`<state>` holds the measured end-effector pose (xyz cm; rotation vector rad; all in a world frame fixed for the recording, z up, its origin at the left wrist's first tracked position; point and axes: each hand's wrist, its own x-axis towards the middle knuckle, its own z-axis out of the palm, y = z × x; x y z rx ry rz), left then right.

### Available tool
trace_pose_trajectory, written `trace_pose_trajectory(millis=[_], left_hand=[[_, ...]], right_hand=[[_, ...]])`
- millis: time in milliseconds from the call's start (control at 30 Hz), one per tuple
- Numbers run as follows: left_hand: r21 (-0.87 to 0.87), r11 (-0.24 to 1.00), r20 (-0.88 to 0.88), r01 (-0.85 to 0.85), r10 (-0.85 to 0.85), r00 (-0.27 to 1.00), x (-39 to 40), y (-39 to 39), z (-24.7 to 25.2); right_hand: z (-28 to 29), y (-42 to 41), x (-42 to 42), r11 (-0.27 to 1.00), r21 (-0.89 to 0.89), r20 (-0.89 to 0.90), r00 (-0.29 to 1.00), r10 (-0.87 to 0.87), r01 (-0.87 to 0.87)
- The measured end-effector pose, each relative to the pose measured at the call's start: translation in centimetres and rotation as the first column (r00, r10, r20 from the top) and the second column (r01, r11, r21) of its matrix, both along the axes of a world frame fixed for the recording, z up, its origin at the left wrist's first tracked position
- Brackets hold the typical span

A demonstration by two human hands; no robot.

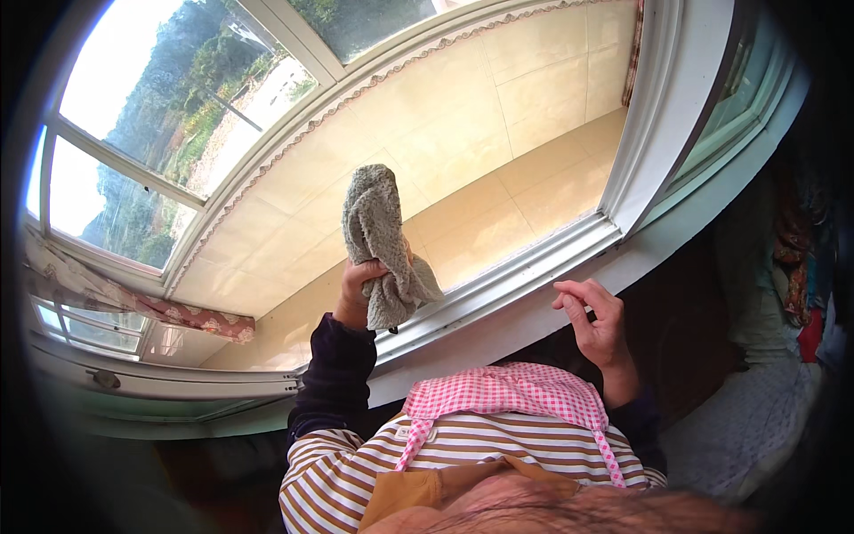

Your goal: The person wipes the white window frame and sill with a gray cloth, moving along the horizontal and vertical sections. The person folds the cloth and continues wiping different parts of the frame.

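Note:
A folded grey-green cloth (381, 227) with a fuzzy pile stands up from my left hand (353, 284), whose thumb and fingers are closed round it. It is raised over the white window sill track (467, 294), in the opening of the window frame. My right hand (594, 314) hovers to the right, apart from the sill, with its fingers bent and nothing visible in them. Its index finger and thumb are near each other, with a small gap between them.
A white window jamb (674, 113) rises on the right, with a glass pane beyond. Outside the opening lies a tiled floor (507, 193). A patterned curtain (220, 324) hangs at left near a sash with a handle (103, 379). Fabrics and bedding (747, 414) lie at far right.

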<state>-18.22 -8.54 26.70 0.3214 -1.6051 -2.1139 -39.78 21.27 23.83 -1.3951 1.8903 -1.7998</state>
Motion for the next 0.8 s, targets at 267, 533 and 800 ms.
trace_pose_trajectory(millis=[267, 533, 800], left_hand=[[0.256, 0.960, -0.637, 0.111, 0.081, 0.766, -1.5, 3.6, -0.6], [0.324, 0.943, -0.754, 0.082, 0.205, 0.624, 0.7, 2.2, -2.1], [0.496, 0.868, -0.631, 0.025, 0.340, 0.697, 1.5, 2.9, -2.4]], right_hand=[[0.9, -14.5, 6.0, 0.774, -0.204, 0.375, 0.683, 0.627, -0.599], [0.1, -14.7, 11.8, 0.913, -0.098, 0.222, 0.886, 0.408, -0.397], [3.1, -11.8, 14.3, 0.957, 0.002, 0.079, 0.954, 0.289, -0.290]])
